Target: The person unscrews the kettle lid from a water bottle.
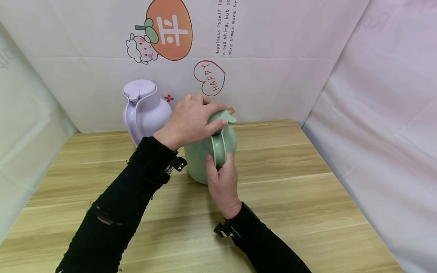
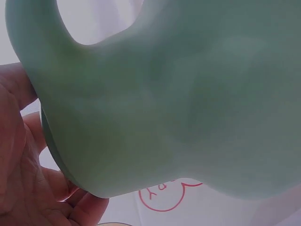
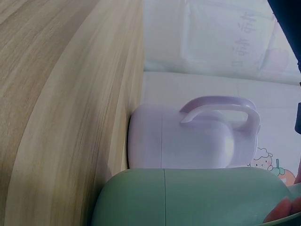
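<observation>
A green thermos jug [image 1: 198,163] stands on the wooden table, its handle [image 1: 219,149] toward me. My left hand [image 1: 191,119] reaches over its top, thumb and fingers holding round the lid [image 1: 224,115] with its small lever. The far fingers are partly hidden in the head view; in the left wrist view the fingers [image 2: 91,207] bend about the jug's top edge. Lower down, my right hand [image 1: 223,185] grips the handle, thumb along its left side. The right wrist view shows the green jug's side [image 3: 207,193] with fingertips [image 3: 281,209] near its top.
Just behind and left of the green jug stands a lilac thermos jug [image 1: 155,115] of like shape. A white printed cloth [image 1: 273,83] hangs along the table's back edge, and more cloth hangs at both sides. Bare tabletop [image 1: 290,178] lies to the right.
</observation>
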`<move>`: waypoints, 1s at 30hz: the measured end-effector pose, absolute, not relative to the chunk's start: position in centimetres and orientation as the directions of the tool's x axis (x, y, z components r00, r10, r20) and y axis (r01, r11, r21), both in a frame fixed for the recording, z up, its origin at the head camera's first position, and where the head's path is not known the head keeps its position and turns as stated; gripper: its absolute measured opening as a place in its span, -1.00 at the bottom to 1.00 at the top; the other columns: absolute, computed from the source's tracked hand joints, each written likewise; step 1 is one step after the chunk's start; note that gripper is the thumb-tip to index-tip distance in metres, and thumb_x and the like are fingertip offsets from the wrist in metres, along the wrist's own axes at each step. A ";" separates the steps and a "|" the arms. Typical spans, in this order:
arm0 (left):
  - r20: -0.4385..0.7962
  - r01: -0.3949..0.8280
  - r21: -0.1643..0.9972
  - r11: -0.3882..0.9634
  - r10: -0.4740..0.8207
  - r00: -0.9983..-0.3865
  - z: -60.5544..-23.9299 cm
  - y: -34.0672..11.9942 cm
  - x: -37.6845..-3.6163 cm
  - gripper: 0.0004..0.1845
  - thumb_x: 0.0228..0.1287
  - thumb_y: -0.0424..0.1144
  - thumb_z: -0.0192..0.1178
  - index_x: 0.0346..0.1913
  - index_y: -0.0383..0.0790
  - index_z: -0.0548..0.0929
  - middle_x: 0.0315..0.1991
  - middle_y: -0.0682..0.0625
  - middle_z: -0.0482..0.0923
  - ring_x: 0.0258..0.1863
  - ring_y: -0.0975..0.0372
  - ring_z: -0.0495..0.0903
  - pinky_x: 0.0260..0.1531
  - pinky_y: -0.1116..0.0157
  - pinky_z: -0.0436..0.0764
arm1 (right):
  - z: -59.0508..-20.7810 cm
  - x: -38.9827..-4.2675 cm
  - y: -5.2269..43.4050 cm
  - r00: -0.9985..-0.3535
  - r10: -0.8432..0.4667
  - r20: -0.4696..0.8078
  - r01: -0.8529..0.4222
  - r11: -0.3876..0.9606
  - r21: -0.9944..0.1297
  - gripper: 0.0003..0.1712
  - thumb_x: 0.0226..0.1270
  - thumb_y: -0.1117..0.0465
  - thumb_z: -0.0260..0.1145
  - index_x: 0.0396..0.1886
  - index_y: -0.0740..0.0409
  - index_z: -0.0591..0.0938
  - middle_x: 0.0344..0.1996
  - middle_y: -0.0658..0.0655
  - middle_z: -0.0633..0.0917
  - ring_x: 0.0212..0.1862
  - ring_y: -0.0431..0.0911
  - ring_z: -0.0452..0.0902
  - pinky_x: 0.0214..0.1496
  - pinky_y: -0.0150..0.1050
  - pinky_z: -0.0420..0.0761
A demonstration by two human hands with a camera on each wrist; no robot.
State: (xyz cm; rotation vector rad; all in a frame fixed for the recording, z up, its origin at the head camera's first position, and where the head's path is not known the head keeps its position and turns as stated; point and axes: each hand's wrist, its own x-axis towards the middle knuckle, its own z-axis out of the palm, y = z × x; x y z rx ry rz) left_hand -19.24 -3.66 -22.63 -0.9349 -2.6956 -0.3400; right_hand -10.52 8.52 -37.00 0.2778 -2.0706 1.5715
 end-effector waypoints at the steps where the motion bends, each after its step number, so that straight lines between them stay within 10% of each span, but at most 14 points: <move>1: 0.328 0.632 0.133 0.763 0.568 -0.755 -22.6 -3.7 -19.3 -0.44 0.49 0.26 0.11 0.39 0.11 0.62 0.21 -0.12 0.60 0.17 0.00 0.47 0.18 0.02 0.42 | -37.0 -10.5 8.5 -0.843 0.146 0.517 -0.458 0.307 -0.834 -0.63 0.61 0.09 0.19 0.15 0.28 0.46 -0.08 0.21 0.68 -0.11 -0.03 0.68 -0.11 -0.10 0.67; 30: 0.353 0.573 0.205 0.794 0.486 -0.800 -23.1 -3.6 -19.6 -0.36 0.37 0.43 0.10 0.35 0.21 0.63 0.18 -0.09 0.51 0.10 0.05 0.40 0.02 0.03 0.38 | -37.1 -10.7 8.8 -0.840 0.121 0.530 -0.477 0.303 -0.825 -0.60 0.62 0.09 0.20 0.19 0.30 0.45 -0.02 0.22 0.68 -0.04 -0.02 0.68 -0.05 -0.06 0.69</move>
